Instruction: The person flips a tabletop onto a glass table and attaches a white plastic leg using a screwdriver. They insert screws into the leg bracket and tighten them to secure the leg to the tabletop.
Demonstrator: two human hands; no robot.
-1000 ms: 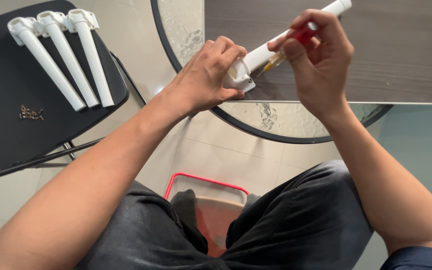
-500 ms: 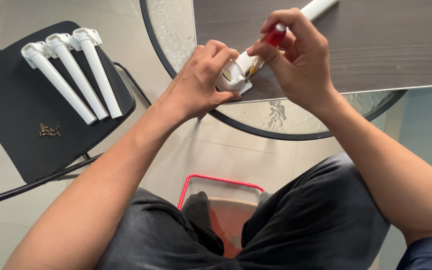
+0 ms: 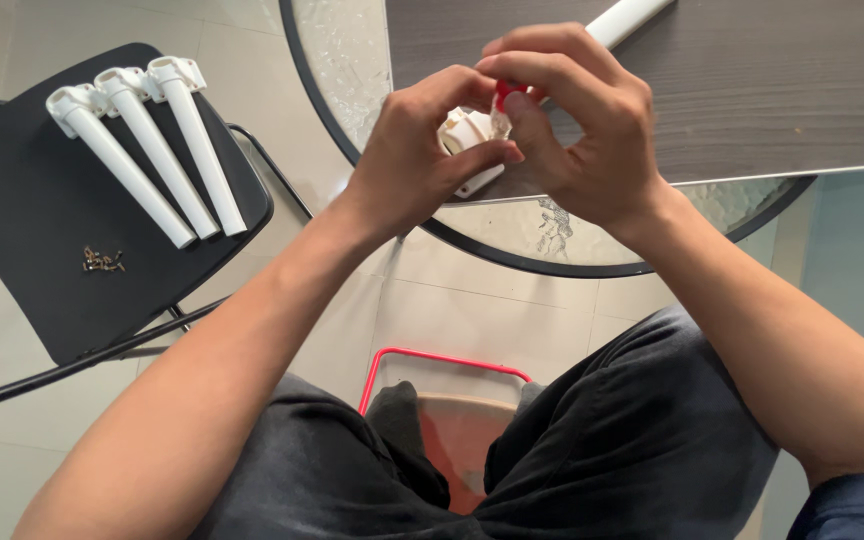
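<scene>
Two bare forearms rise from the lap, over dark trousers, with a red-rimmed stool (image 3: 422,362) showing between the knees. Higher up, both hands meet above the rim of a round glass table (image 3: 512,262). The left hand (image 3: 422,165) curls around the bracket end of a white table leg (image 3: 472,135), thumb under it and fingers folded over the top, so the grip is closed on that end. The leg is a smooth white tube with a chunky, pale mounting bracket at the near end; its far end sticks out past the knuckles and lies slanted across a dark wood-grain board (image 3: 752,80) resting on the glass. The right hand (image 3: 582,130) pinches a small tool with a red handle (image 3: 505,92) between thumb and bent fingers, right against the bracket; its tip is hidden behind the fingers. Off to the left, well apart from the hands, a black chair (image 3: 22,290) carries three more white legs (image 3: 147,150) lying side by side, brackets pointing away, and a small heap of brass-coloured screws (image 3: 102,261) near them on the seat.
</scene>
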